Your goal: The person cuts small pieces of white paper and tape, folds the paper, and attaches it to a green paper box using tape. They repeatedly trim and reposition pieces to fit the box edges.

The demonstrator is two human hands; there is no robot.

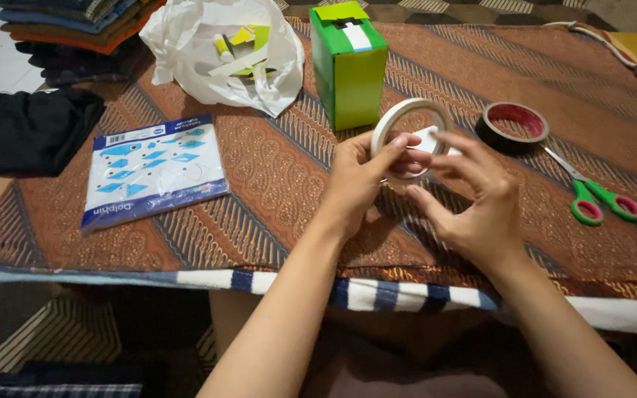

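Gripping a white ring-shaped roll of tape (409, 136) upright, the left hand (359, 180) steadies it so the right hand's (473, 199) fingers can pinch its loose white end above the batik-covered tabletop (274, 177).

A flat packet (155, 171) in blue and white is lying at the left side of the brown patterned cloth (289, 177), with a small white label at its upper left corner. A green box (349, 65) is standing upright near the far edge, with a white and black strip on its top. A white plastic bag (219, 55) is sitting just left of the box, showing yellow pieces inside.
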